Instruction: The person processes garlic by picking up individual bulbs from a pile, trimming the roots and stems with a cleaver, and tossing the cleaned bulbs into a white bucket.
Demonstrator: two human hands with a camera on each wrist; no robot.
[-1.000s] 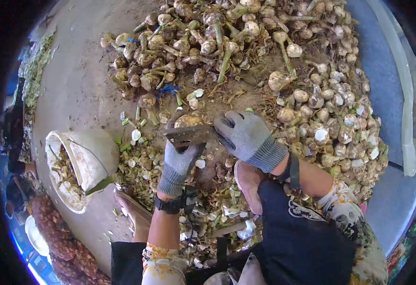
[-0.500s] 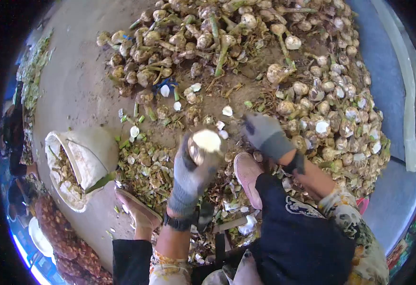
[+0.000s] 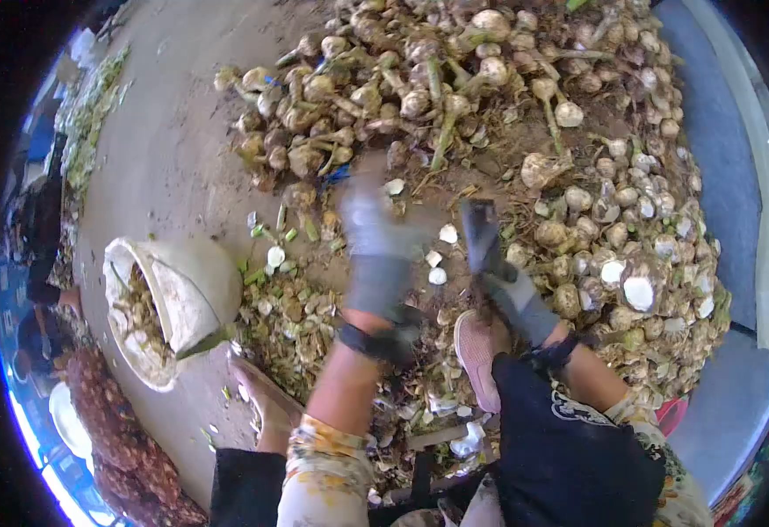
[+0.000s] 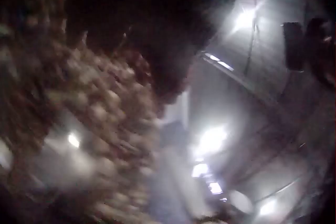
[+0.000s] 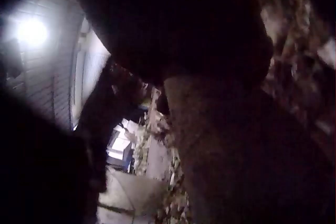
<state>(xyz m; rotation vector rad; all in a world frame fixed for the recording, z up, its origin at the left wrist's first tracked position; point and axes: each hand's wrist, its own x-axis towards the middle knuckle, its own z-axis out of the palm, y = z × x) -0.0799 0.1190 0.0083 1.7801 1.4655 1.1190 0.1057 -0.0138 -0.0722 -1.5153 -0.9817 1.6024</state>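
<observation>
My left hand (image 3: 374,241), in a grey glove and blurred by motion, reaches forward over the bare soil with its fingers stretched toward the pile of stalked, garlic-like bulbs (image 3: 419,101). Nothing shows in its grasp. My right hand (image 3: 518,303), gloved too, grips a broad dark-bladed knife (image 3: 481,230), blade pointing away from me above my foot. A bulb with a large white cut face (image 3: 639,292) lies on the heap of trimmed bulbs (image 3: 577,228) at right. Both wrist views are dark or blurred and hide the fingers.
A tipped whitish bucket (image 3: 195,285) holding scraps lies at left. Trimmings (image 3: 292,321) cover the ground between my pink shoes (image 3: 476,356). Red mesh sacks (image 3: 108,422) stand at lower left. A blue-grey sheet (image 3: 718,176) edges the right side.
The cut bulb has left my left hand, and a fresh white-faced bulb now shows on the right heap. My left hand has moved forward. The knife has swung to point away from me.
</observation>
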